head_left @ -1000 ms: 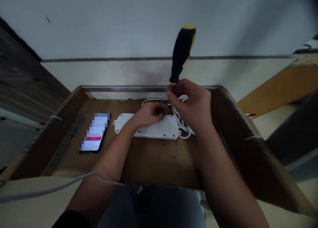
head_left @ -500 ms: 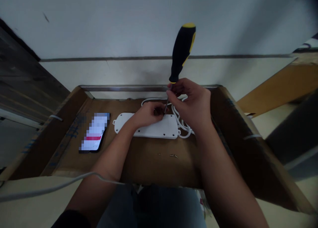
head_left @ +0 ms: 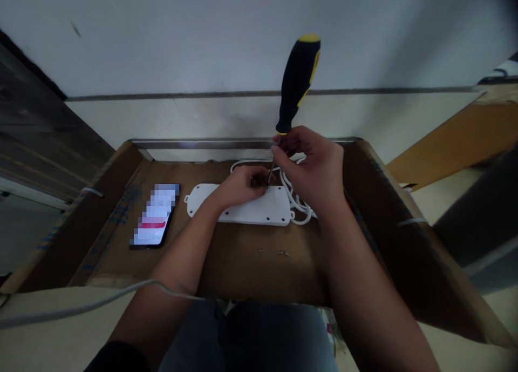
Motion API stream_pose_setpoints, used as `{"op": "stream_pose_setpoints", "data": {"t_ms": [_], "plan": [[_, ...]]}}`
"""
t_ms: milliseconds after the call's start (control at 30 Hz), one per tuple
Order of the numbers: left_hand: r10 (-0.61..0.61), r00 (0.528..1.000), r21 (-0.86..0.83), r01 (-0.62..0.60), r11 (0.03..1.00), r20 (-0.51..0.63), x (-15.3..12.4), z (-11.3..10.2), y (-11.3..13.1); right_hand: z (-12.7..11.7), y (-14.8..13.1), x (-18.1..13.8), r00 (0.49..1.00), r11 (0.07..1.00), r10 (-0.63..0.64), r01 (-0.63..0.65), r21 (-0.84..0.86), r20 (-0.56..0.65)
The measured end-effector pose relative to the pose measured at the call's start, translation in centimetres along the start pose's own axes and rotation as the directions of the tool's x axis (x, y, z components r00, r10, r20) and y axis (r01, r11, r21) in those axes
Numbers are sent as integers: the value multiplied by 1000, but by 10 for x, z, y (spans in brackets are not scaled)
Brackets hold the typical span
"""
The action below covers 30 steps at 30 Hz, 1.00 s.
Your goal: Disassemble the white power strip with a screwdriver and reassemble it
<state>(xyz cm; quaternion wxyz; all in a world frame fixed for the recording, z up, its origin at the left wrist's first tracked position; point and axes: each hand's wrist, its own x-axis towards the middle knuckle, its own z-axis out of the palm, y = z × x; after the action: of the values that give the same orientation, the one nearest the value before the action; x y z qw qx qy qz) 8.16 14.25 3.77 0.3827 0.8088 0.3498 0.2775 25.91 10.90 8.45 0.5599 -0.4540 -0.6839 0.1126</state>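
Note:
A white power strip (head_left: 246,210) lies back side up on a cardboard-covered surface (head_left: 238,264), its white cord (head_left: 297,202) coiled at its right end. My right hand (head_left: 313,169) pinches the metal shaft of a black and yellow screwdriver (head_left: 297,83), which stands nearly upright with its tip on the strip. My left hand (head_left: 240,186) rests on the strip with its fingers curled at the screwdriver tip; what they pinch is hidden.
A phone (head_left: 154,215) with a lit screen lies left of the strip. A few small screws (head_left: 279,251) lie in front of the strip. Cardboard flaps rise on both sides. A thin white cable (head_left: 81,307) crosses my left forearm. A wall stands behind.
The screwdriver handle has shifted slightly upward and to the right; both hands stay in place on the strip.

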Motion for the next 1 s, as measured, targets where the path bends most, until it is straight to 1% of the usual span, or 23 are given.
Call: {"op": "stream_pose_setpoints", "data": {"t_ms": [500, 733, 1000], "plan": [[6, 1000, 33, -5, 999, -13, 0, 0, -1, 0, -2, 0, 1000, 1000, 8, -8, 4, -15], [5, 1000, 40, -4, 999, -18, 0, 0, -1, -1, 0, 0, 999, 1000, -14, 15, 17, -32], [10, 1000, 41, -9, 999, -26, 0, 1, -3, -1, -1, -1, 1000, 1000, -2, 2, -18, -23]]}}
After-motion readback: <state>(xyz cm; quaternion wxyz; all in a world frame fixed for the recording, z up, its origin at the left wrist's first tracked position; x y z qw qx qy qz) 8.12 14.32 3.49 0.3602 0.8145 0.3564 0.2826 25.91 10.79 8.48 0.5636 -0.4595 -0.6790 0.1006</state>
